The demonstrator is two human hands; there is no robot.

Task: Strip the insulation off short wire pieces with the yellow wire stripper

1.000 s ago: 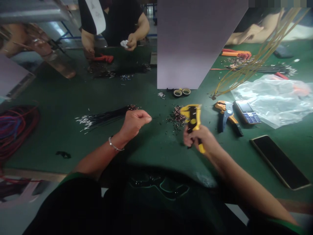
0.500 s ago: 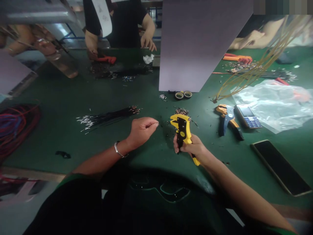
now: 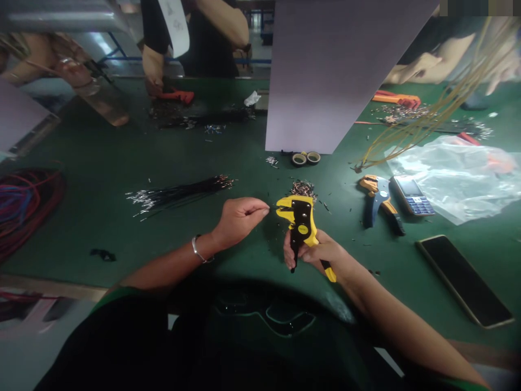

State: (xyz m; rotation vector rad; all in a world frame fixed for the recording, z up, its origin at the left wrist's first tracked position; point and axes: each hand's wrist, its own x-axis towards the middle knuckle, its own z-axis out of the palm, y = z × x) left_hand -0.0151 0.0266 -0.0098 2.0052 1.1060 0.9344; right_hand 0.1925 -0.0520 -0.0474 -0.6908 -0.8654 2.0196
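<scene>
My right hand is wrapped round the handles of a yellow and black wire stripper, whose jaws point left and stand apart. My left hand is pinched just left of those jaws. A short dark piece, probably a wire end, shows between its fingertips and the jaws; the rest is hidden in the hand. Left of my left hand lies a bundle of black wires with bright tips at both ends. Behind the stripper is a pile of small scraps.
Two tape rolls sit below a grey panel. On the right are a blue-orange tool, a keypad phone, a dark phone and a plastic bag. Coiled wires lie left. People sit across the table.
The stripper has turned and dropped slightly, its jaws now facing my left fingertips, and its handles are wider apart. My left hand has shifted slightly right. The person opposite has raised an arm.
</scene>
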